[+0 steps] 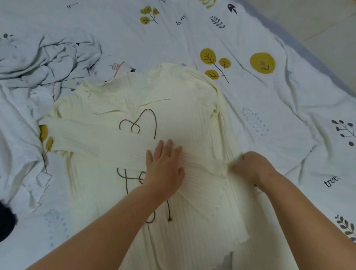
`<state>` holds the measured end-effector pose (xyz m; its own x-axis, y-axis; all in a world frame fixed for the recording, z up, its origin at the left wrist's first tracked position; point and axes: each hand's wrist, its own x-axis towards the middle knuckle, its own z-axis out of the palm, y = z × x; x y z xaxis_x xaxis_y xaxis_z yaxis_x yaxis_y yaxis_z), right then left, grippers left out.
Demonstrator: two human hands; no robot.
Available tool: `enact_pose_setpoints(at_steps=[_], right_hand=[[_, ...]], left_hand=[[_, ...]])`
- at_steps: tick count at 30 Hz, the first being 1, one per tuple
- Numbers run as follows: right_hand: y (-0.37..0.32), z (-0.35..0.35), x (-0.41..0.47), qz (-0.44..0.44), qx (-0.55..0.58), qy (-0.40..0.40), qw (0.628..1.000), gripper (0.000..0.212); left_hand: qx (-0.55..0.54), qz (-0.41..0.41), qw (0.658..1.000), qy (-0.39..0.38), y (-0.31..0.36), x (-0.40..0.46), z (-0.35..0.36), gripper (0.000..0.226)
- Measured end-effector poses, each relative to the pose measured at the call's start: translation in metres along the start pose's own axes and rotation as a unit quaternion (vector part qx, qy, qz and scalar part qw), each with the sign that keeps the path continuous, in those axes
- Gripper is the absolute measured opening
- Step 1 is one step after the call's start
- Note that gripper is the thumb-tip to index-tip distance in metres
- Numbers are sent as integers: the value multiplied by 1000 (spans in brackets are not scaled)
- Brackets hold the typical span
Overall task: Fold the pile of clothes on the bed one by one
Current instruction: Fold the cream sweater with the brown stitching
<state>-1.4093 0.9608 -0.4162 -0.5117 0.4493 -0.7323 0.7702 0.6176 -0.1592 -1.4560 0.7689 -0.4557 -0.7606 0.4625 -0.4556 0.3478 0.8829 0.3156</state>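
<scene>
Cream ribbed top spread flat mid-bed, one sleeve folded across the chest — sleeve-fold step in hand.

Left hand lies flat on the folded sleeve, fingers straight, pressing it down. Right hand is at the garment's right side seam; it is motion-blurred, so I cannot tell whether it pinches the cloth. Judgement: keep the left palm anchoring the sleeve while the right draws the side in, keeping the crease straight and the ribbing smooth — the knit will likely spring back if released early. Unfolded clothes lie near the bed's far left corner. Bedsheet print reads "tree" and, less clearly, "trees"; brown looping cord motif on the top is not legible as text.
</scene>
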Motion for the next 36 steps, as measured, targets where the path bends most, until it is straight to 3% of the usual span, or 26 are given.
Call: enact_pose_setpoints(at_steps=[4, 7, 9, 11, 14, 15, 16, 17, 19, 20, 22, 24, 27, 30, 32, 34, 36], right_hand=[[-4, -22, -20, -18, 27, 85, 996, 20], [-25, -38, -51, -84, 40, 181, 979, 12], [-45, -41, -73, -140, 57, 224, 963, 14], [-67, -34, -93, -195, 68, 234, 950, 22], [-92, -8, -106, -248, 81, 146, 954, 20], [-98, 4, -106, -264, 77, 102, 956, 19], [-102, 16, -105, -277, 75, 60, 956, 19], [-103, 27, -103, -286, 74, 27, 955, 20], [-97, 44, -95, -289, 45, 29, 956, 27], [-90, 49, -88, -281, 4, 63, 957, 35], [-75, 52, -72, -231, -106, 99, 962, 60], [-61, 50, -60, -160, -194, 63, 966, 70], [-54, 44, -54, -127, -223, 77, 963, 45], [-59, 39, -67, -167, -221, 139, 951, 16], [-67, 37, -85, -213, -195, 149, 946, 29], [-76, 41, -109, -262, -166, 134, 941, 22], [-86, 51, -132, -339, -141, 97, 925, 11]], left_hand=[[-80, 14, 996, 45, 9, -6, -7, 44], [-275, 30, 959, 64, 22, -14, -20, 23], [-462, 6, 886, 25, 34, -20, -36, 19], [-630, -23, 776, -24, 37, -23, -53, 33], [-761, -41, 636, -121, 26, -27, -71, 45], [-777, -50, 613, -130, 18, -29, -73, 42], [-780, -74, 610, -121, 8, -29, -71, 41], [-752, -110, 643, -99, -4, -27, -64, 41], [-612, -190, 767, -24, -31, -20, -45, 21], [-536, -229, 812, 13, -42, -19, -38, 12], [-466, -279, 838, 52, -55, -22, -29, 22], [-464, -284, 837, 53, -53, -25, -27, 27], [-483, -304, 822, 1, -39, -29, -30, 35], [-525, -319, 788, -37, -33, -31, -28, 31], [-550, -308, 776, -26, -36, -32, -26, 27], [-589, -274, 760, 3, -44, -36, -30, 31], [-669, -225, 708, 13, -58, -39, -38, 34]])
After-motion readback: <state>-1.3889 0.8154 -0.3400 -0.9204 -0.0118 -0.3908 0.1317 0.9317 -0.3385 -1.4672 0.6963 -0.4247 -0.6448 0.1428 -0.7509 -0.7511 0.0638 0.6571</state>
